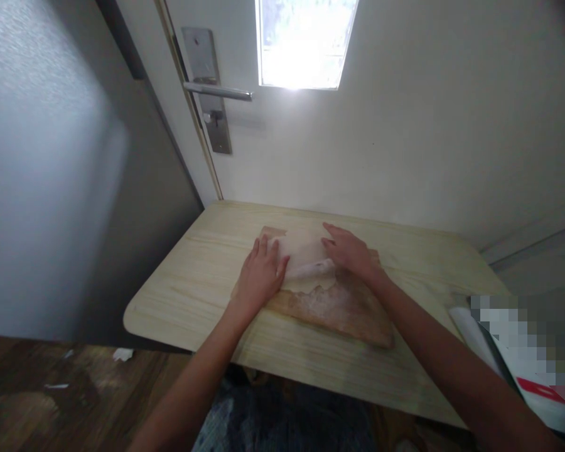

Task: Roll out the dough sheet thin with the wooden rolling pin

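A brown wooden board (343, 311), dusted with flour, lies on a pale wooden table (202, 276). On the board is a thin sheet of pale dough (304, 246), partly wound on a rolling pin (313, 270). My left hand (260, 271) rests flat on the pin's left end, fingers stretched forward. My right hand (351, 251) lies flat over the right end of the pin and the dough, fingers extended.
Behind the table stands a white door (405, 144) with a metal lever handle (219, 92) and a bright window pane (306, 41). A grey wall (51, 157) is at left. Papers with red marks (537, 389) lie at the table's right edge. Scraps litter the dark floor (51, 389).
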### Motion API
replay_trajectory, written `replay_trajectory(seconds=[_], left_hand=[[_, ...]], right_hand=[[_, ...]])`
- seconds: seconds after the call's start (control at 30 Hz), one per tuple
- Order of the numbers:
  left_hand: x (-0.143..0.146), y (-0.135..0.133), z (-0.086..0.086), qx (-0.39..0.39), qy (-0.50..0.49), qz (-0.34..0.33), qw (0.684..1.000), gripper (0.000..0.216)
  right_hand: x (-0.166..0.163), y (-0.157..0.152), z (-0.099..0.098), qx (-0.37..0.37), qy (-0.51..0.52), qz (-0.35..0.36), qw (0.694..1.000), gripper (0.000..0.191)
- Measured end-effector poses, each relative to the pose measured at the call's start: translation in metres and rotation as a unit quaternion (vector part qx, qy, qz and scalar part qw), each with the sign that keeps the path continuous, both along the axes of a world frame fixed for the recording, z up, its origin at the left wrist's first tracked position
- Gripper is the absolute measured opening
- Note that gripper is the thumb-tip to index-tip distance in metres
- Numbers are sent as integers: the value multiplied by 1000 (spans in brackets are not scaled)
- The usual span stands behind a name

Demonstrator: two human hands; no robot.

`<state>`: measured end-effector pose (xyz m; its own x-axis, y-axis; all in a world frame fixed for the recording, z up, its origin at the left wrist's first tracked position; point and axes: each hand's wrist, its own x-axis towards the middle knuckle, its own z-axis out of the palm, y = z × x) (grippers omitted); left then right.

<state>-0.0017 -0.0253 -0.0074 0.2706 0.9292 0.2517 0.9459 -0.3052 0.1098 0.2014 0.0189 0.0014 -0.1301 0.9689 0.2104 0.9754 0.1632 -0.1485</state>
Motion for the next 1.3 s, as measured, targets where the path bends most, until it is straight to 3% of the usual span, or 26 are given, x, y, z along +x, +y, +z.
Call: replay_trajectory(seconds=[0.23, 0.43, 0.67, 1.0, 1.3], left_hand=[[-1, 41, 6, -1, -1, -4, 1000, 42], [-6, 71, 7, -56, 5, -17, 998, 34], [-6, 85, 7, -39, 8, 17, 999, 32], [-6, 70, 12, -58, 3, 26, 998, 31], [3, 0, 6, -1, 20, 28, 999, 34]], right_hand=[[-3, 31, -9, -50, -10, -3, 999, 49], [-7, 46, -10, -73, -23, 7, 997, 50], [-14, 56, -7, -55, -43, -14, 997, 49], [-13, 43, -5, -24, -31, -14, 999, 48], [-19, -35, -2, 16, -36, -16, 999, 43]])
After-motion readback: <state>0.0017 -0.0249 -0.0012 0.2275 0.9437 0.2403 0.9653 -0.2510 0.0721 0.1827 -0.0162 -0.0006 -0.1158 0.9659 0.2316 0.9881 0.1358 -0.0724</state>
